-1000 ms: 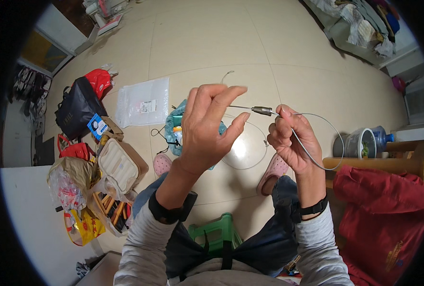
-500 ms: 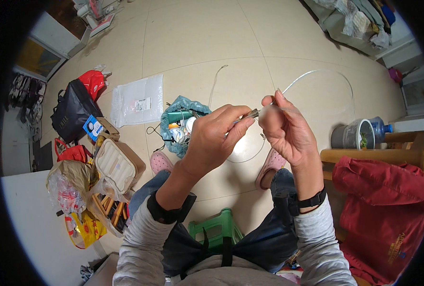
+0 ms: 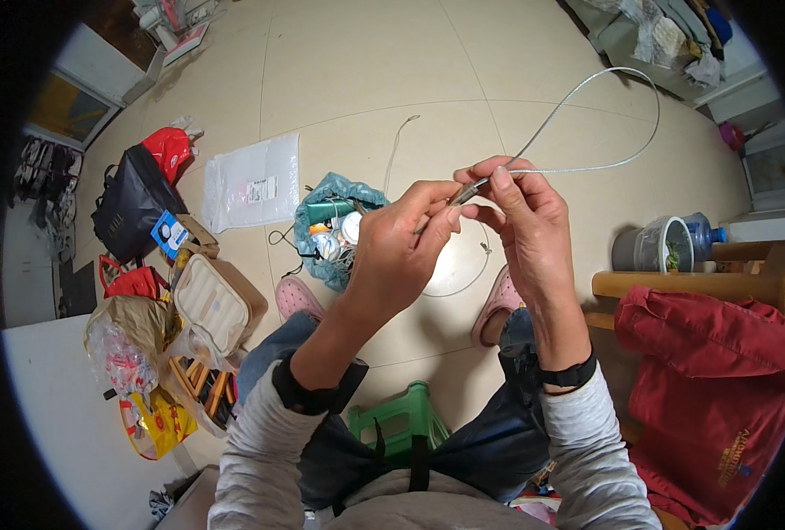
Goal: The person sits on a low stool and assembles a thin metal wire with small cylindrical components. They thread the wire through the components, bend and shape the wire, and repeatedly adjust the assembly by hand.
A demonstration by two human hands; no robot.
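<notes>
A thin silvery wire cable [image 3: 622, 165] runs between my hands and curves out to the right in a wide loop above the floor. At the base of the loop is a short dark metal sleeve [image 3: 468, 192]. My left hand [image 3: 392, 238] is closed, pinching the sleeve's left end between thumb and fingers. My right hand [image 3: 534, 225] is closed on the cable just right of the sleeve, its thumb pressed to the fingers where both strands of the loop meet. More cable hangs below my hands in a curve [image 3: 485, 256], partly hidden behind them.
A teal drawstring bag [image 3: 322, 199] stands open on the tiles, holding white containers and a green item. A clear plastic pouch [image 3: 251, 181] lies behind it. Bags and a beige case [image 3: 211, 296] crowd the left. A green stool [image 3: 398, 424] is beneath me; red cloth [image 3: 710, 389] hangs right.
The cable loop has swung up and opened wider on the right. My right hand has turned and closed around the cable beside the sleeve; my left hand has shifted slightly.
</notes>
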